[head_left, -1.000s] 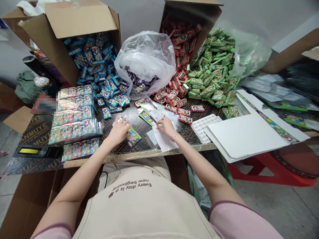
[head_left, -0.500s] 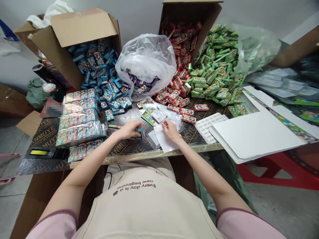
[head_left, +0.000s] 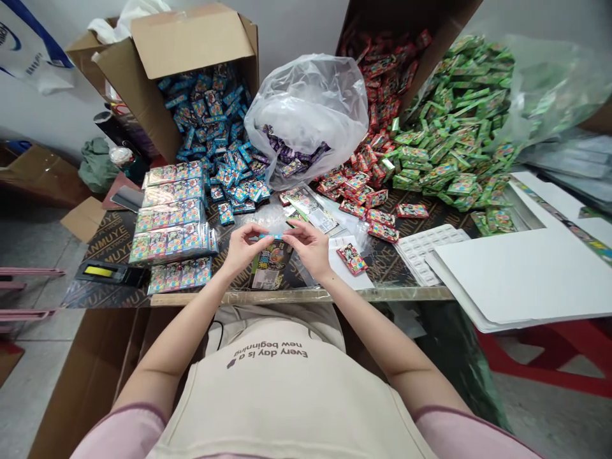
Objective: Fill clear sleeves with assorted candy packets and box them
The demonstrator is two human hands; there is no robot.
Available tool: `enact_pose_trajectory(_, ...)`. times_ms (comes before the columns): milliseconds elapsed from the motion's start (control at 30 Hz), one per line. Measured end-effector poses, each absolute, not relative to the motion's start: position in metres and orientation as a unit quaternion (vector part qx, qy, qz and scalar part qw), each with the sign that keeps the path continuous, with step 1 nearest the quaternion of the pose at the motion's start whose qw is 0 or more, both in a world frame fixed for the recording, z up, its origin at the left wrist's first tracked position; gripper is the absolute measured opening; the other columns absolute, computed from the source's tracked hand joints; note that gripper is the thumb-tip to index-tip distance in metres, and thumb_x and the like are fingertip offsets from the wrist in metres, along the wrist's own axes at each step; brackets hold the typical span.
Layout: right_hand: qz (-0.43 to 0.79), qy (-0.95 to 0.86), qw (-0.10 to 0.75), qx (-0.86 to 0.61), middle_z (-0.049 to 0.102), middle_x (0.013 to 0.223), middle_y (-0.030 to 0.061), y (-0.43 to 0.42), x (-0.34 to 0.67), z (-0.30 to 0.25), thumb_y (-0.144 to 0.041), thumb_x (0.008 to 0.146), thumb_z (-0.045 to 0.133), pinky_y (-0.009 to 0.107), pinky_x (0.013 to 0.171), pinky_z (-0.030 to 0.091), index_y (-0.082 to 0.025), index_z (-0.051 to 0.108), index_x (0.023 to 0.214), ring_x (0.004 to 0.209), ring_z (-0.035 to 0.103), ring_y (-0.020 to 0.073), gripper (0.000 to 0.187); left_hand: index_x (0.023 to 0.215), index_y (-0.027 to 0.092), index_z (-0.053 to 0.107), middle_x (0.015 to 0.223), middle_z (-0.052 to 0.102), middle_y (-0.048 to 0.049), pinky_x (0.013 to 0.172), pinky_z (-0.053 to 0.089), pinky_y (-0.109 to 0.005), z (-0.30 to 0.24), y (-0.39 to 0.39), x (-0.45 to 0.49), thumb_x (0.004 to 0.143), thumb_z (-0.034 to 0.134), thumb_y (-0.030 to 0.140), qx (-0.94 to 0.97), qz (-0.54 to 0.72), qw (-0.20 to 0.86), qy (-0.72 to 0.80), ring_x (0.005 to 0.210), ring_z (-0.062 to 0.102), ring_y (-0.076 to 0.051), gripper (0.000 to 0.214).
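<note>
My left hand [head_left: 245, 247] and my right hand [head_left: 308, 248] meet near the table's front edge. Between them, their fingertips pinch the two ends of a small blue box [head_left: 271, 236], seen edge-on. Just below the box lies a dark printed packet [head_left: 272, 262]; whether the fingers touch it I cannot tell. To the right of my right hand, a red box [head_left: 352, 259] rests on a white sheet [head_left: 359, 280]. Beyond the hands are clear wrappers and a printed green-and-white packet [head_left: 313, 210].
Stacks of wrapped boxes [head_left: 167, 217] and a tape dispenser [head_left: 108, 272] stand at the left. Behind are heaps of blue boxes [head_left: 210, 121], red boxes [head_left: 387, 76] and green boxes [head_left: 454, 127], plus a plastic bag [head_left: 310, 95] of purple ones. White card sheets [head_left: 521, 268] overhang at right.
My right hand has left the white sheet and come together with my left hand on the blue box. The red box and dark packet now show. The view has shifted, moving everything rightward.
</note>
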State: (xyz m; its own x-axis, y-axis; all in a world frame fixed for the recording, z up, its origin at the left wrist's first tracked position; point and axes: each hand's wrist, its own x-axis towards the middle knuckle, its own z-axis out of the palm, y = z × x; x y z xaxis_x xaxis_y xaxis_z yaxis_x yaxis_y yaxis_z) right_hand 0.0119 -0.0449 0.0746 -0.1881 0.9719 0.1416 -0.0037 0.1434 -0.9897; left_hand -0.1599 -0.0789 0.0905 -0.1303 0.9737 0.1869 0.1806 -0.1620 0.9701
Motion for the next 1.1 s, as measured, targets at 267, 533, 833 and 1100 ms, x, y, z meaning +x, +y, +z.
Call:
enact_pose_trajectory(267, 0.454, -0.676, 0.446, -0.371, 0.074, 0.09, 0.0021, -0.063, 0.008, 0.094, -0.032, 0.084, 0.065, 0.037, 0.082, 0.058, -0.026, 0.068, 0.106, 0.083, 0.072, 0.0195, 0.023, 0.077, 0.016, 0.073, 0.07, 0.07, -0.0036, 0.061, 0.048, -0.024, 0.129, -0.088, -0.19, 0.082, 0.068, 0.027, 0.71, 0.407, 0.275, 0.504, 0.063, 0.062, -0.014, 0.012)
enact_pose_trajectory(533, 0.299, -0.76, 0.504, -0.281, 0.076, 0.093, -0.0006, -0.068, 0.011, 0.087, -0.019, 0.088, 0.064, 0.029, 0.078, 0.06, -0.027, 0.062, 0.118, 0.083, 0.074, 0.0164, 0.031, 0.099, 0.016, 0.067, 0.094, 0.071, -0.0087, 0.071, 0.054, -0.024, 0.117, -0.114, -0.199, 0.09, 0.057, 0.022, 0.831, 0.368, 0.061, 0.413, 0.081, 0.068, -0.014, 0.014)
enact_pose_trajectory(833, 0.203, -0.836, 0.464, -0.21, 0.074, 0.103, 0.0044, -0.072, 0.025, 0.09, -0.016, 0.09, 0.057, 0.035, 0.089, 0.058, -0.024, 0.063, 0.116, 0.1, 0.07, 0.0193, 0.028, 0.103, 0.02, 0.069, 0.092, 0.069, -0.0074, 0.068, 0.053, -0.024, 0.101, -0.119, -0.191, 0.092, 0.052, 0.017, 0.816, 0.394, 0.015, 0.423, 0.081, 0.065, -0.014, 0.02)
enact_pose_trajectory(1100, 0.395, -0.768, 0.386, -0.326, 0.065, 0.097, 0.0063, -0.029, 0.01, 0.137, -0.042, 0.081, 0.067, 0.036, 0.084, 0.048, -0.019, 0.061, 0.072, 0.098, 0.06, 0.0205, 0.025, 0.098, 0.02, 0.072, 0.088, 0.072, -0.006, 0.069, 0.055, -0.025, 0.093, -0.114, -0.19, 0.089, 0.059, 0.016, 0.763, 0.453, 0.074, 0.455, 0.079, 0.068, -0.014, 0.017)
